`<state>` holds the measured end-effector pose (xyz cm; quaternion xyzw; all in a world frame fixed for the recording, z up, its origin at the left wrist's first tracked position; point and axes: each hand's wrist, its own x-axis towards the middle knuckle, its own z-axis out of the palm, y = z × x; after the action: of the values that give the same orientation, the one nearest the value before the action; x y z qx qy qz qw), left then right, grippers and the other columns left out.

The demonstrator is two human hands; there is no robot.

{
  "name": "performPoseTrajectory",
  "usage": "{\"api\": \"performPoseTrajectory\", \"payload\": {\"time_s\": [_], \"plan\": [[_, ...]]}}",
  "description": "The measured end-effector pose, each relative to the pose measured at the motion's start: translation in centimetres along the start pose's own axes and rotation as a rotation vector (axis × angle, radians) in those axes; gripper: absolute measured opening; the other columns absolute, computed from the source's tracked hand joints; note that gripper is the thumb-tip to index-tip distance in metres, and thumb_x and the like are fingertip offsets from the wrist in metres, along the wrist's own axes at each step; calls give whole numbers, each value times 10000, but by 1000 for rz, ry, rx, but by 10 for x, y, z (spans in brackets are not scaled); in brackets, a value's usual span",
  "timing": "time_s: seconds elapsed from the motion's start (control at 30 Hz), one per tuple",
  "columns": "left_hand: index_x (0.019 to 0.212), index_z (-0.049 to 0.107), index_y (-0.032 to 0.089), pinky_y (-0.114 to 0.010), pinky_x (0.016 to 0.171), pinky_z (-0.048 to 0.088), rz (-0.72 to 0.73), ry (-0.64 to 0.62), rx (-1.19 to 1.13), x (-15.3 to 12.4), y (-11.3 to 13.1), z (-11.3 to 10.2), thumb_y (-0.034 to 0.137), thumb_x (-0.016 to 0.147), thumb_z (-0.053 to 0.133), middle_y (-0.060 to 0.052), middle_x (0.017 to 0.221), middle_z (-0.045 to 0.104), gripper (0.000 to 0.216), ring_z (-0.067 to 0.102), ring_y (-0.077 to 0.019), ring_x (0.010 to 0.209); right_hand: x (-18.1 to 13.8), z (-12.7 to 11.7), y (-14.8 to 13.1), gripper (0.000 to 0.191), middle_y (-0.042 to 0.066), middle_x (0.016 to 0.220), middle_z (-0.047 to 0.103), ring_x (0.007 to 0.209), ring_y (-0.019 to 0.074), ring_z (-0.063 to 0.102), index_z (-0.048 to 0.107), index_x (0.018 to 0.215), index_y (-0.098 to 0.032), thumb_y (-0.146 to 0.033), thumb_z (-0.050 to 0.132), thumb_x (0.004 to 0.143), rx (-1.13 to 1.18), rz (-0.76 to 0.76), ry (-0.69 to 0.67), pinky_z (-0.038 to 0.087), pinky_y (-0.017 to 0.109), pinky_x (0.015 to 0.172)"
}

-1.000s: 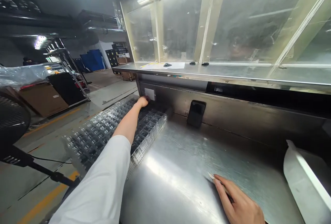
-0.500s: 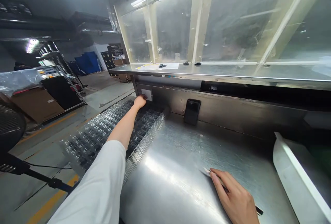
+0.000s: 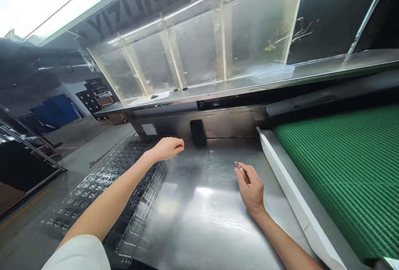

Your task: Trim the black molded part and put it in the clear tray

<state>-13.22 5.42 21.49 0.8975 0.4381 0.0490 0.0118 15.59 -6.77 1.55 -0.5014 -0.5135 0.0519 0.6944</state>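
Note:
My left hand (image 3: 166, 148) hovers over the far right corner of a stack of clear plastic trays (image 3: 102, 187) filled with small dark parts; its fingers curl loosely and hold nothing. My right hand (image 3: 251, 187) rests on the steel table (image 3: 199, 211), fingers closed round a thin pale tool (image 3: 240, 168) whose tip sticks out past the fingertips. A black phone (image 3: 198, 132) leans upright against the table's back wall, between the two hands and beyond them.
A green ribbed conveyor belt (image 3: 349, 170) with a white side rail (image 3: 299, 203) runs along the right. A steel shelf (image 3: 249, 85) with clear panels (image 3: 199, 53) overhangs the back. A white switch plate (image 3: 149, 129) sits on the back wall. Factory floor and racks lie to the left.
My left hand drew back from the white switch plate to above the trays' corner. The view swung right and up, bringing the green conveyor into sight. My right hand stayed on the table.

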Motion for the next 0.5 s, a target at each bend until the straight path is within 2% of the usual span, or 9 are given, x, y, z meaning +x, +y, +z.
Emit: {"api": "performPoseTrajectory", "payload": {"time_s": [0.07, 0.13, 0.2, 0.3, 0.4, 0.5], "plan": [[868, 721, 254, -279, 777, 426, 79, 3, -16, 7, 33, 7, 326, 952, 558, -33, 919, 758, 197, 675, -228, 847, 3, -2, 7, 421, 119, 978, 747, 828, 239, 684, 748, 1088, -169, -536, 558, 1006, -6, 120, 77, 543, 338, 738], [837, 710, 245, -281, 746, 400, 113, 14, -85, 17, 63, 25, 326, 949, 575, -36, 870, 738, 193, 650, -219, 799, 6, -4, 13, 504, 109, 885, 741, 762, 245, 676, 750, 1125, -150, -587, 547, 977, 4, 223, 100, 524, 328, 678], [802, 694, 230, -282, 706, 367, 100, 37, -226, 26, 90, 53, 334, 935, 591, -28, 801, 703, 197, 601, -198, 739, 7, -5, 15, 558, 95, 819, 723, 701, 239, 655, 753, 1135, -137, -621, 544, 952, 14, 271, 101, 500, 315, 631], [735, 638, 204, -270, 650, 320, 33, 85, -587, 30, 123, 111, 387, 908, 601, -6, 687, 610, 254, 512, -163, 669, 8, -6, 13, 598, 85, 794, 709, 665, 232, 632, 758, 1128, -135, -656, 537, 936, 17, 282, 82, 493, 320, 626], [657, 565, 192, -262, 626, 309, -18, 101, -933, 23, 142, 166, 457, 854, 634, 4, 626, 532, 338, 452, -139, 624, 8, -6, 14, 627, 72, 771, 694, 650, 229, 623, 758, 1131, -139, -688, 528, 936, 24, 300, 70, 493, 324, 623], [608, 524, 193, -267, 605, 294, -82, 135, -1119, 14, 145, 199, 542, 813, 683, 2, 594, 490, 435, 416, -128, 590, 7, -6, 21, 640, 47, 751, 669, 632, 211, 609, 752, 1142, -147, -716, 540, 940, 44, 322, 63, 481, 304, 592]]}}
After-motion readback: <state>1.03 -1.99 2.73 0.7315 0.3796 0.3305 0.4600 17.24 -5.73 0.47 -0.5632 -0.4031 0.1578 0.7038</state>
